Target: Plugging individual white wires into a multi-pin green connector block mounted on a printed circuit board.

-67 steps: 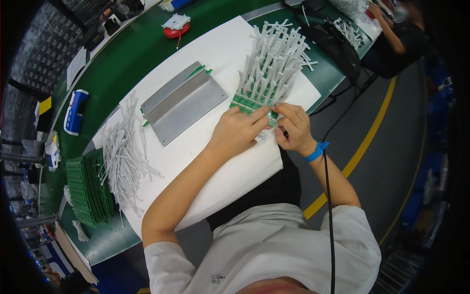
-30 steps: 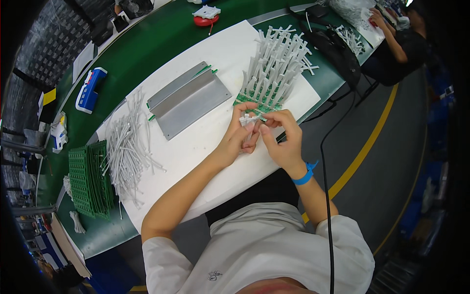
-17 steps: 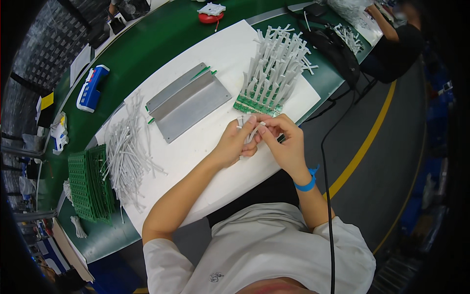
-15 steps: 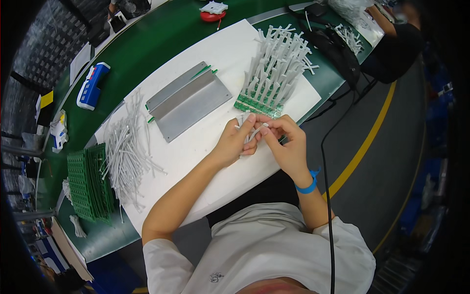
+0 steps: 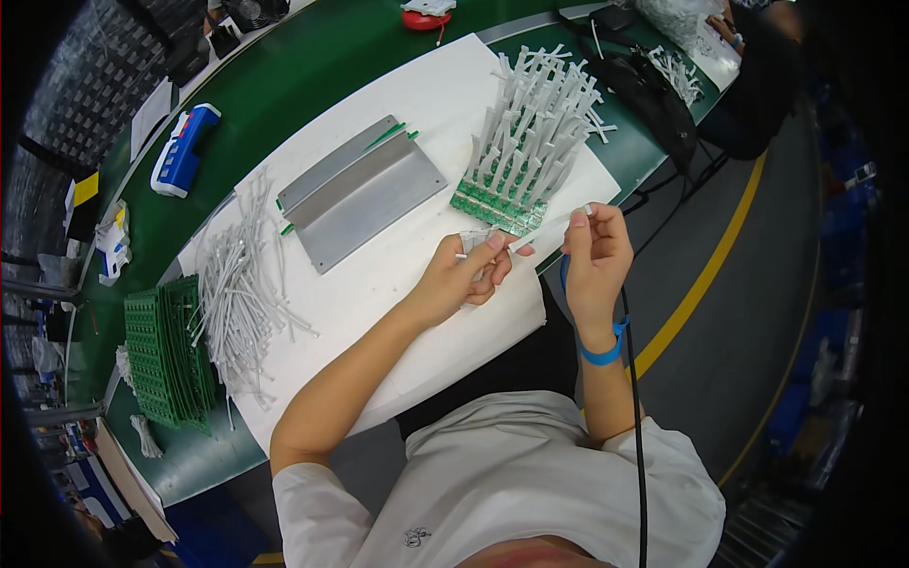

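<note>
My left hand (image 5: 466, 272) is closed around a few short white cables (image 5: 473, 242), their connector ends poking out past the fingers. One white cable (image 5: 552, 230) stretches from my left fingertips to my right hand (image 5: 598, 260), which pinches its far end. Just beyond both hands lies a panel of green circuit boards (image 5: 494, 207), with rows of white cables (image 5: 530, 133) standing up from it. How many cables sit inside my left palm is hidden.
A bent grey metal fixture (image 5: 369, 213) lies on the white sheet, left of the boards. Farther left are a heap of loose white cables (image 5: 241, 293) and a stack of green board panels (image 5: 161, 355). A black cord (image 5: 640, 454) hangs at my right.
My right hand has moved right, away from the left, drawing one end of a white cable out straight. My left hand stays nearly in place, still gripping the cables.
</note>
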`<state>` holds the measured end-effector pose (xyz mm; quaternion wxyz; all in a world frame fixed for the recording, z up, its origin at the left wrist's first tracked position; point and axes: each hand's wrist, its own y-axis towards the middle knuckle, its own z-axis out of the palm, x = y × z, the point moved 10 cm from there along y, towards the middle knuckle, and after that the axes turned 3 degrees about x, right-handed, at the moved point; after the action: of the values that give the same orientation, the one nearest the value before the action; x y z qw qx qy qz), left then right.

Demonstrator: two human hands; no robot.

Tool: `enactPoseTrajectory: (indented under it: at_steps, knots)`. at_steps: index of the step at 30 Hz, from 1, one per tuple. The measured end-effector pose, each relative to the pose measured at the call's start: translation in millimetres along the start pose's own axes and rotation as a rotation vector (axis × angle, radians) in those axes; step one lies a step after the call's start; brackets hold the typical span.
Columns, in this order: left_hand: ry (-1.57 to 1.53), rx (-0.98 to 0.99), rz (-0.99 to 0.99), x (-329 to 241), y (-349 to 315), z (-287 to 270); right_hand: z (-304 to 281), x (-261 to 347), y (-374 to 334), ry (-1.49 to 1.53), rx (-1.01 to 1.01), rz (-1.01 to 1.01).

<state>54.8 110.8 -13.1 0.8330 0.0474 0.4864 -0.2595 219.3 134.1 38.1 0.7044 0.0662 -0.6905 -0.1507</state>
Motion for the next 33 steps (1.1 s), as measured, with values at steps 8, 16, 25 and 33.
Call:
enactPoseTrajectory:
  at_steps: [8,16,25,33]
  knots:
    - [0.056,-0.004,-0.027,2.0,-0.3,-1.1,-1.5,7.4,0.3,-0.029,0.027,-0.045]
    - [-0.007,-0.011,-0.138,8.0,-1.1,-1.5,0.9,21.2,8.1,-0.101,0.204,-0.122]
    - [0.709,-0.196,0.305,-33.6,-7.4,-4.7,52.2,58.4,-8.5,-0.935,0.607,-0.646]
    - [0.933,-0.286,0.43,-48.7,-13.7,-3.2,45.8,51.2,12.6,-0.806,0.628,-0.504]
